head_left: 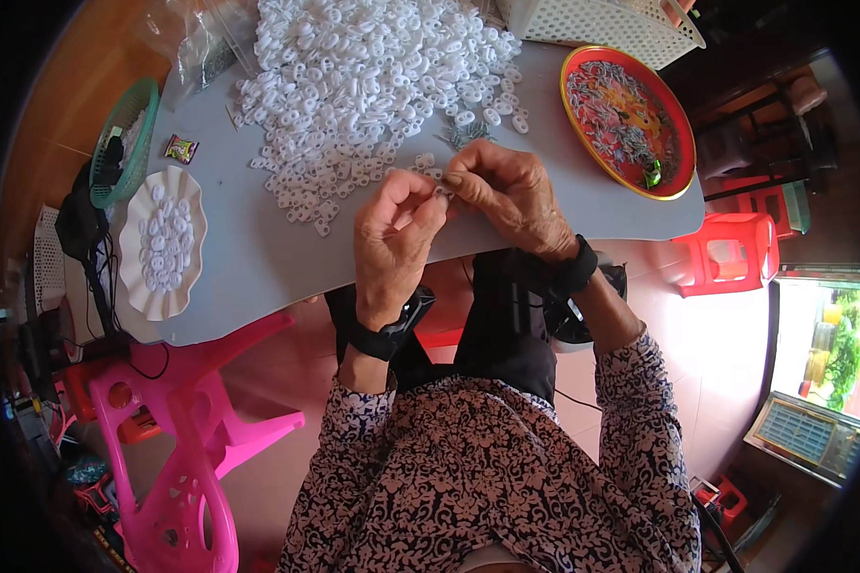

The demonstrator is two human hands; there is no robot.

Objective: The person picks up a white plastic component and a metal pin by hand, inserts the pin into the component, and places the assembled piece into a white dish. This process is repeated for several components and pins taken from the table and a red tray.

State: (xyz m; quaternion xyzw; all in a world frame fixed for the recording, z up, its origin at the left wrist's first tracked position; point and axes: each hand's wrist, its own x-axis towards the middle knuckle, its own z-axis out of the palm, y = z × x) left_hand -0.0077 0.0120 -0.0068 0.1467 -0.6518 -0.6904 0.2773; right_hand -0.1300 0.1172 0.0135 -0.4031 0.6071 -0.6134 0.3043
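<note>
Over the near edge of the grey table, my left hand (395, 237) and my right hand (509, 196) meet with their fingertips pinched together. A small white plastic piece (440, 191) shows partly at my left fingertips. What my right thumb and forefinger grip is too small and covered to make out. Just beyond the hands spreads a large heap of small white oval plastic pieces (373, 72) with holes in them. A few thin grey metal bits (468, 132) lie beside my right knuckles. On the left, a white wavy-edged dish (136, 250) holds more white pieces.
A red round tray (680, 143) with a gold rim holds many thin grey bits at the right. A green basket (149, 100) and a small wrapped packet (181, 149) are at the left. A white perforated basket (602, 24) stands at the back; a pink chair (177, 477) is below left.
</note>
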